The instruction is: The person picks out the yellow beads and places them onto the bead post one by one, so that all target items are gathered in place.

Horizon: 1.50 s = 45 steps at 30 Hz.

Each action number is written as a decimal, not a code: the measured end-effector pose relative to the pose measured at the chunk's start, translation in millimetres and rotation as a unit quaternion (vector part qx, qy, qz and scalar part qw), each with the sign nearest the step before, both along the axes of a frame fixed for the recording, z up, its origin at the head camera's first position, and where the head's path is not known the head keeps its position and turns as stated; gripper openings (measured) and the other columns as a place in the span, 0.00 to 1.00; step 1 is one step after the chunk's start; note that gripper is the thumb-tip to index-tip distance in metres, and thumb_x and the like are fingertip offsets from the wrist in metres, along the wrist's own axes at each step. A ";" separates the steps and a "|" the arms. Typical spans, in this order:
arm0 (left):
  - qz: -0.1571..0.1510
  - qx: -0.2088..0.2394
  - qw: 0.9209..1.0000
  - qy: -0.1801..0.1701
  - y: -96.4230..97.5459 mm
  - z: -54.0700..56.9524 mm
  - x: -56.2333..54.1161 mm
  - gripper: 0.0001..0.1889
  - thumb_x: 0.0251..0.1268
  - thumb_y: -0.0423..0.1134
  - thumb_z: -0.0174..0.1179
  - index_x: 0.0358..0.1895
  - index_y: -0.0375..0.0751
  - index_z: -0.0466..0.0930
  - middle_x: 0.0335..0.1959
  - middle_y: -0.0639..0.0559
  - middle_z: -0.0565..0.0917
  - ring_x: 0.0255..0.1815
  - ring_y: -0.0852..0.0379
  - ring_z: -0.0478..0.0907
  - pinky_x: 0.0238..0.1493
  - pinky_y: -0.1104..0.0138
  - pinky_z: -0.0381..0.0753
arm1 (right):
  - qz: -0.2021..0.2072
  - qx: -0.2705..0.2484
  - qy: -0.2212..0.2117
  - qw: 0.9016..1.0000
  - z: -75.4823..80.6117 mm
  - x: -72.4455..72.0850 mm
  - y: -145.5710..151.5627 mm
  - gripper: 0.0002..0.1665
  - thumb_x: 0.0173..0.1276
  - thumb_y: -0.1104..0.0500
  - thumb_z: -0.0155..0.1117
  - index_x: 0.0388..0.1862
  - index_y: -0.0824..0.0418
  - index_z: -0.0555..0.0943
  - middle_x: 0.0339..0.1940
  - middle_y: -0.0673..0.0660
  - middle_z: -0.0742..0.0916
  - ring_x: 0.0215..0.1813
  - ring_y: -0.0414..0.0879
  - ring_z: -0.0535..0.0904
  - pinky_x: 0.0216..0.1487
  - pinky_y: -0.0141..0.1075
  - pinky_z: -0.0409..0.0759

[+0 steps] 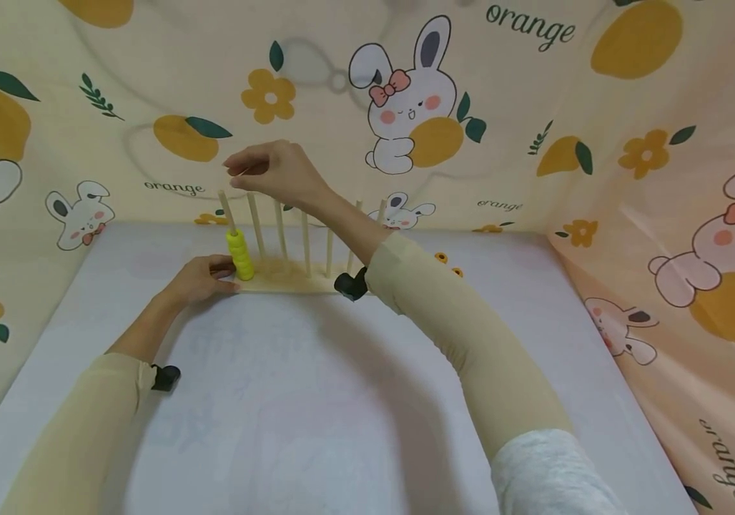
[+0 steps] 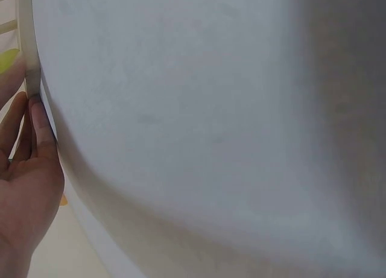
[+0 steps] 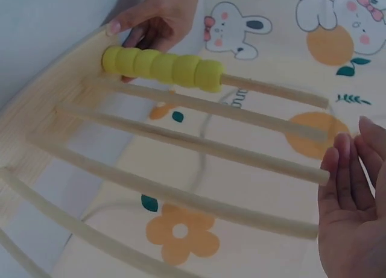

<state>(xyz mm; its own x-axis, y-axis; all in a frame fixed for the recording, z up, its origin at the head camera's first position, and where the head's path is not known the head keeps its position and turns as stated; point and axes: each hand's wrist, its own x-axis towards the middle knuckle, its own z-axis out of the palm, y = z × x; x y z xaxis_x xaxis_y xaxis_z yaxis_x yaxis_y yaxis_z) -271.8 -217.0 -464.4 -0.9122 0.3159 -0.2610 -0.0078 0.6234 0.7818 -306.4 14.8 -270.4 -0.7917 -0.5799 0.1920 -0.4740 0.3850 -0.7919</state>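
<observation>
A wooden rack with a flat base (image 1: 290, 282) and a row of upright pegs (image 3: 199, 139) stands at the back of the table. Yellow beads (image 1: 239, 255) are stacked on its leftmost peg, whose upper part is bare. At that end my left hand (image 1: 199, 279) grips the base, thumb at the front edge (image 3: 113, 28) and fingers behind. My right hand (image 1: 282, 170) is raised just above the top of the bead-bearing peg. Its fingers are loosely bent beside the peg tops in the right wrist view, and no bead shows in it.
Two small orange beads (image 1: 441, 257) lie on the white table (image 1: 264, 400) to the right of the rack, beyond my right forearm. A printed cloth (image 1: 316, 143) with rabbits and oranges hangs behind the table and along its sides.
</observation>
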 end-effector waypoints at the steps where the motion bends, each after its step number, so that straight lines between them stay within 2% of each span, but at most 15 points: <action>1: 0.001 0.000 1.000 -0.001 -0.3 0.0 0.2 0.39 0.62 0.36 0.69 0.73 0.26 0.60 0.71 0.30 0.66 0.72 0.36 0.65 0.74 0.49 0.63 | -0.001 -0.007 -0.001 1.000 1.0 0.3 1.4 0.17 0.67 0.57 0.70 0.54 0.59 0.86 0.46 0.48 0.89 0.45 0.35 0.84 0.49 0.24 0.80; 8: 0.003 0.004 1.000 0.000 -4.3 -0.6 1.9 0.39 0.62 0.35 0.69 0.73 0.26 0.59 0.71 0.30 0.66 0.72 0.35 0.64 0.74 0.49 0.63 | -0.008 -0.046 -0.006 0.999 7.5 6.1 15.1 0.17 0.66 0.60 0.71 0.54 0.62 0.85 0.48 0.54 0.89 0.45 0.39 0.85 0.49 0.27 0.82; 16: -0.010 0.001 1.000 0.010 -5.7 -7.0 3.3 0.38 0.62 0.35 0.69 0.72 0.25 0.61 0.70 0.30 0.68 0.71 0.36 0.65 0.73 0.49 0.64 | -0.030 -0.104 -0.031 0.994 17.3 31.5 46.0 0.16 0.65 0.64 0.70 0.52 0.67 0.85 0.47 0.57 0.89 0.46 0.43 0.85 0.51 0.32 0.84; 24: -0.007 0.003 1.000 0.018 -10.4 0.8 -0.2 0.39 0.62 0.35 0.69 0.72 0.25 0.61 0.71 0.30 0.67 0.71 0.36 0.65 0.73 0.49 0.63 | -0.031 -0.133 -0.022 0.990 25.0 34.4 76.3 0.15 0.66 0.67 0.69 0.51 0.70 0.85 0.47 0.62 0.88 0.46 0.47 0.86 0.53 0.35 0.84; 27: -0.004 0.006 1.000 0.016 -10.9 1.7 -0.5 0.39 0.62 0.34 0.69 0.72 0.25 0.60 0.71 0.30 0.66 0.71 0.36 0.65 0.73 0.50 0.64 | -0.031 -0.136 -0.013 0.990 21.2 30.9 86.7 0.15 0.66 0.68 0.68 0.51 0.71 0.84 0.48 0.65 0.88 0.46 0.48 0.86 0.53 0.37 0.84; 33: 0.002 0.010 1.000 0.010 -9.2 -0.9 0.6 0.39 0.62 0.33 0.69 0.72 0.24 0.60 0.71 0.29 0.66 0.71 0.36 0.65 0.73 0.50 0.64 | -0.054 -0.133 -0.003 0.990 2.3 18.5 110.8 0.15 0.66 0.64 0.70 0.51 0.66 0.85 0.48 0.63 0.88 0.46 0.47 0.86 0.53 0.36 0.84; 39: -0.007 0.012 1.000 0.009 -7.0 -5.6 0.2 0.38 0.62 0.34 0.69 0.72 0.24 0.60 0.70 0.29 0.67 0.71 0.35 0.66 0.72 0.49 0.65 | -0.080 -0.121 0.009 0.989 -10.5 24.1 139.9 0.15 0.67 0.60 0.70 0.50 0.64 0.86 0.48 0.61 0.88 0.48 0.47 0.85 0.54 0.36 0.84; 45: -0.006 0.004 1.000 0.021 -5.0 -3.5 -2.1 0.38 0.62 0.36 0.69 0.72 0.26 0.62 0.70 0.31 0.68 0.70 0.37 0.67 0.73 0.49 0.64 | -0.112 -0.124 0.016 0.986 -15.0 29.7 166.4 0.15 0.66 0.61 0.71 0.51 0.63 0.86 0.47 0.56 0.89 0.48 0.47 0.85 0.52 0.34 0.84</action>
<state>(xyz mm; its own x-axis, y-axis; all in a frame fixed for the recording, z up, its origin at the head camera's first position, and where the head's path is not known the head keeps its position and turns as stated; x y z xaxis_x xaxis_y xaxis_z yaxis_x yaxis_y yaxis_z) -273.9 -222.0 -467.8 -0.9185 0.3284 -0.2201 0.0323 0.6173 0.7861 -276.7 181.2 -285.5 -0.8853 -0.3235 0.3339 -0.4264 0.2787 -0.8605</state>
